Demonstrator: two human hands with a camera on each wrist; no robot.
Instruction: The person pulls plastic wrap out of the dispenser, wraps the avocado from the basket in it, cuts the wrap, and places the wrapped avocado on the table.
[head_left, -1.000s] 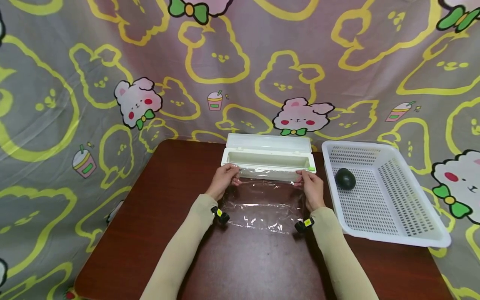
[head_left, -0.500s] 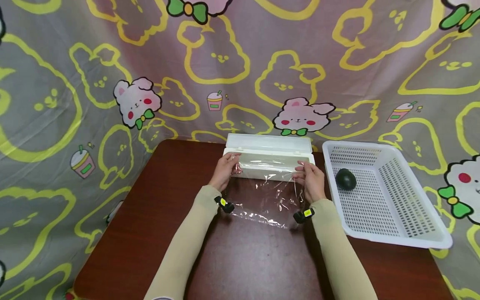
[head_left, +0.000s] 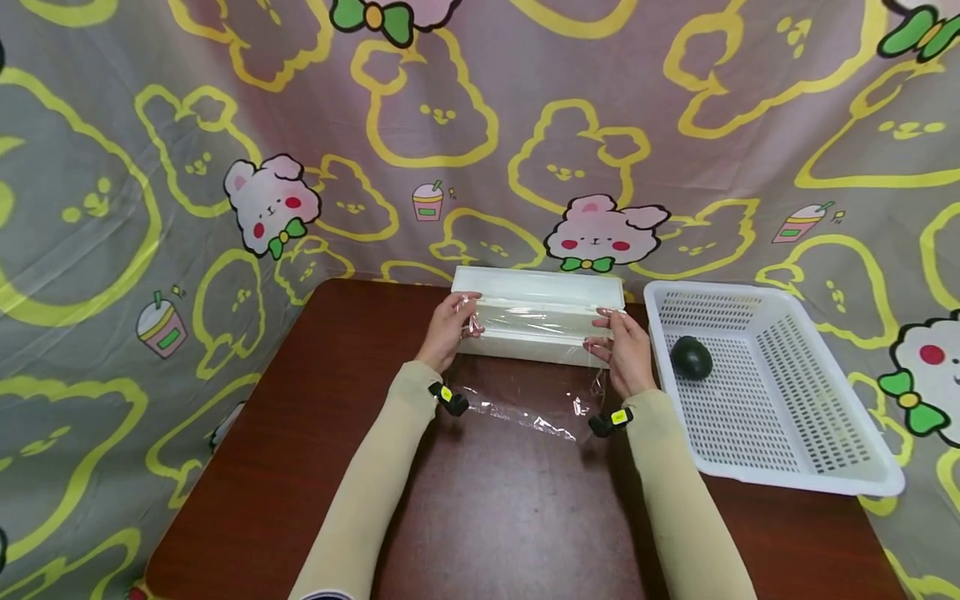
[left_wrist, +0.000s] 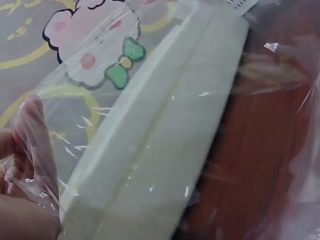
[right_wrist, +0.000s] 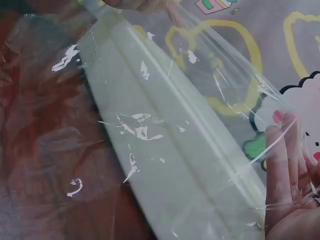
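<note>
Left hand [head_left: 447,327] clamped on one upper corner of the clear film [head_left: 525,417], right hand [head_left: 627,354] clamped on the other, and the two were well apart! The sheet stretched between them, see-through against the white box [head_left: 536,289], whose lid stood open, above the brown surface [head_left: 517,508]. Over right, a dark round object [head_left: 692,358] sat inside the white basket [head_left: 795,479]!

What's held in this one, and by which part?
Clear film, held by the left hand and right hand near opposite ends of its upper edge.
</note>
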